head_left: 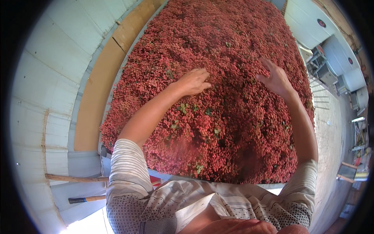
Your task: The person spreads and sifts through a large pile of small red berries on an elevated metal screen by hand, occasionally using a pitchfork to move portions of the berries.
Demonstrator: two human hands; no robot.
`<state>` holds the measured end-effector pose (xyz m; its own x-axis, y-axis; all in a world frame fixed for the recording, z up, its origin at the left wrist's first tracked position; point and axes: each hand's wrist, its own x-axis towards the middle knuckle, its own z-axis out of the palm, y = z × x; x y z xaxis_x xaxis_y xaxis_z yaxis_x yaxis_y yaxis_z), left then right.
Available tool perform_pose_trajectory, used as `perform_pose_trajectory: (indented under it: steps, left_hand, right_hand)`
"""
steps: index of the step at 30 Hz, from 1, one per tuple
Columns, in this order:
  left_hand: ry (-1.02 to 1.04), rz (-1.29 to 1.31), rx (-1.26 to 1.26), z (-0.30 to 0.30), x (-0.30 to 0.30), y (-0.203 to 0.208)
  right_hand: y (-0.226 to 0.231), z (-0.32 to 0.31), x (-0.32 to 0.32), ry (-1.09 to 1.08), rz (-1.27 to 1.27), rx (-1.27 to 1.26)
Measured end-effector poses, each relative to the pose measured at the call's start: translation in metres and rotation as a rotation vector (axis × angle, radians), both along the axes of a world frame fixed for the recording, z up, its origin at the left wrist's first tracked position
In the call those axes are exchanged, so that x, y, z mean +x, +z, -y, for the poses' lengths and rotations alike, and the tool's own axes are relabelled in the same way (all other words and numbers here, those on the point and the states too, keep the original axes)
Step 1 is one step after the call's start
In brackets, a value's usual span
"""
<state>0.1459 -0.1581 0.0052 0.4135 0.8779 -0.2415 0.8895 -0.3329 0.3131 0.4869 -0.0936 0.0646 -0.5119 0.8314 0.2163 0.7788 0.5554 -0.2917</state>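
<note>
Red berries [230, 128] are cut off at top; left fingers [201, 73] curl, parted; right fingers [267, 64] spread; contact unclear.

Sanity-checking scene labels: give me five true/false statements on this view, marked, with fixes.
1. The left hand and right hand are both over the red berries. True.
2. The right hand is clenched in a fist. False: it is open.
3. Green leaves show among the red berries. True.
4. A tan board runs along the right side of the red berries. False: the tan board is on the left.
5. The sleeves are striped. True.
</note>
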Motion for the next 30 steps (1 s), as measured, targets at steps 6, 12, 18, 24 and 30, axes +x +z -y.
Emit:
perform_pose_trajectory:
  steps: [6, 12, 18, 24, 30]
  left_hand:
    - [0.243, 0.143, 0.370, -0.029, -0.032, -0.007]
    - [0.439, 0.075, 0.339, -0.132, -0.042, 0.016]
    - [0.410, -0.005, 0.223, -0.229, -0.025, -0.009]
    - [0.206, 0.071, 0.346, -0.210, -0.002, 0.001]
    - [-0.073, 0.324, 0.632, -0.152, 0.036, 0.045]
  right_hand:
    - [-0.016, -0.152, -0.104, -0.020, 0.096, -0.204]
    - [-0.036, -0.200, -0.168, -0.044, 0.262, -0.197]
    - [-0.048, -0.192, -0.184, -0.043, 0.269, -0.079]
    - [-0.050, -0.173, -0.148, 0.078, -0.009, 0.003]
    - [0.004, -0.108, -0.071, 0.195, -0.147, 0.101]
